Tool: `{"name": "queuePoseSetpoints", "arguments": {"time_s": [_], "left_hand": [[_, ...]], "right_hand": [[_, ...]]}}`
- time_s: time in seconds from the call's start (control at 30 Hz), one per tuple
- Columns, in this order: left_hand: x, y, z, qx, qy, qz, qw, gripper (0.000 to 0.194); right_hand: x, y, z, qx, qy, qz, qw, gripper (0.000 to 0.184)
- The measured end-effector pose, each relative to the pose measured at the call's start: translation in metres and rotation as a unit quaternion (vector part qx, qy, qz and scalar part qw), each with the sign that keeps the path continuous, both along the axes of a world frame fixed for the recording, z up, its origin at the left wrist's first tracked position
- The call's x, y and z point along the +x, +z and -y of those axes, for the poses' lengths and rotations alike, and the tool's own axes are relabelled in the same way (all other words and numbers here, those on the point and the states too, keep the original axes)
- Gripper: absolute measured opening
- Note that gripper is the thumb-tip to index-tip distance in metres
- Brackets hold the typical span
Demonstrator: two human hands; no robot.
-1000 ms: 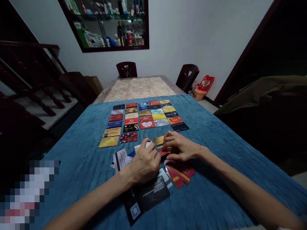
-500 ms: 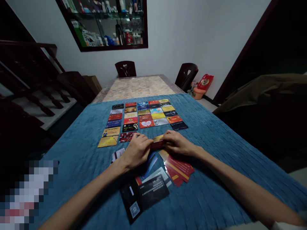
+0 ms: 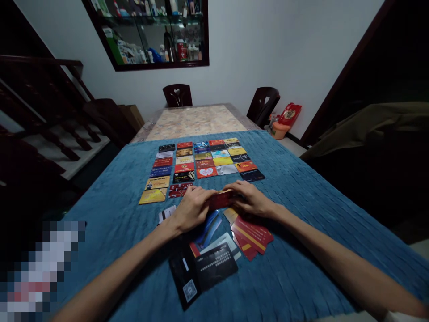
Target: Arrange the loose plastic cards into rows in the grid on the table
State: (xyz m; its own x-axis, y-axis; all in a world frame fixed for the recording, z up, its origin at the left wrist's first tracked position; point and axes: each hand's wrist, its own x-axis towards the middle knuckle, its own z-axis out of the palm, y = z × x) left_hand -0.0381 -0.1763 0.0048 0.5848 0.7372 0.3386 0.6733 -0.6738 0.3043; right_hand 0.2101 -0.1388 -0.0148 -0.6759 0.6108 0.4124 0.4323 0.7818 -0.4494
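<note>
My left hand (image 3: 191,206) and my right hand (image 3: 248,199) meet over the blue cloth (image 3: 301,210), each pinching one end of a red card (image 3: 220,199) held just above the cloth. Beyond the hands lies a neat grid of cards (image 3: 201,163) in several rows and columns. Under and nearer than the hands is a loose pile of cards: red ones (image 3: 252,232) to the right, black ones (image 3: 204,270) at the front, blue ones (image 3: 209,226) in the middle, and a white one (image 3: 166,213) at the left.
The cloth covers the near half of a long table; its marbled top (image 3: 192,123) shows beyond. Two dark chairs (image 3: 177,95) (image 3: 263,105) stand at the far end. A stair rail (image 3: 50,112) runs on the left, and a draped dark shape (image 3: 368,129) is on the right.
Both hands have moved away from me, off the loose pile, and now hold a red card between them, lifted slightly. More of the pile's blue cards shows.
</note>
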Motion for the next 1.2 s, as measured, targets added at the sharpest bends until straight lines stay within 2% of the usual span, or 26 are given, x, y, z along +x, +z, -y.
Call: {"name": "queuePoseSetpoints", "arguments": {"time_s": [0.2, 0.4, 0.5, 0.7, 0.93, 1.2], "left_hand": [[0.000, -0.002, -0.001, -0.006, 0.021, 0.033, 0.999, 0.037], [-0.001, -0.003, -0.002, 0.000, 0.039, 0.062, 0.997, 0.036], [-0.001, -0.003, -0.002, 0.002, 0.043, 0.071, 0.997, 0.035], [-0.001, -0.004, -0.001, 0.007, 0.041, 0.096, 0.995, 0.038], [-0.002, -0.005, -0.002, 0.014, 0.057, 0.129, 0.990, 0.031], [-0.003, -0.007, -0.005, 0.025, 0.047, 0.122, 0.991, 0.029]], "right_hand": [[-0.001, -0.002, 0.000, 0.054, -0.013, 0.006, 0.998, 0.034], [-0.004, -0.007, 0.001, 0.175, -0.027, 0.051, 0.983, 0.032], [-0.007, -0.007, 0.003, 0.212, -0.040, 0.064, 0.974, 0.035], [-0.009, -0.007, 0.004, 0.259, -0.053, 0.062, 0.962, 0.038], [-0.010, -0.007, 0.005, 0.283, -0.073, 0.051, 0.955, 0.039], [-0.010, -0.008, 0.005, 0.310, -0.081, 0.032, 0.947, 0.036]]}}
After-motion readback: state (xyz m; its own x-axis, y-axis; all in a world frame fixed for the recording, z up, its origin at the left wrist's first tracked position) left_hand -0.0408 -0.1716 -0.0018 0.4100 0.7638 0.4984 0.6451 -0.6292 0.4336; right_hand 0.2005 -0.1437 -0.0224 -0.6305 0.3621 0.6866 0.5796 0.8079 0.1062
